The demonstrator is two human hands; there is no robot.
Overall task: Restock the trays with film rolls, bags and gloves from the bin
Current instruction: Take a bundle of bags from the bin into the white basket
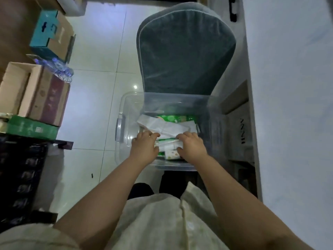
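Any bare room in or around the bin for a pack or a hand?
Inside the clear bin, a bare strip runs along its left wall, beside the left hand. Tiled floor between bin and cardboard boxes is open. Crowded: the bin's middle and right, where white packs pile up and the right hand, with the left, grips a green-and-white pack.

We're looking down on pale, glossy floor tiles (100, 51), with a lamp's glint (135, 86) just left of centre. At twelve o'clock stands a grey-green cushioned chair back (185, 51). A plain white wall (292, 87) fills three o'clock, with a brown carton (239, 127) against it. At nine o'clock cardboard boxes (36, 98) sit stacked on a green box (30, 129), and there's a teal box (45, 33) at ten. Dim light throughout.
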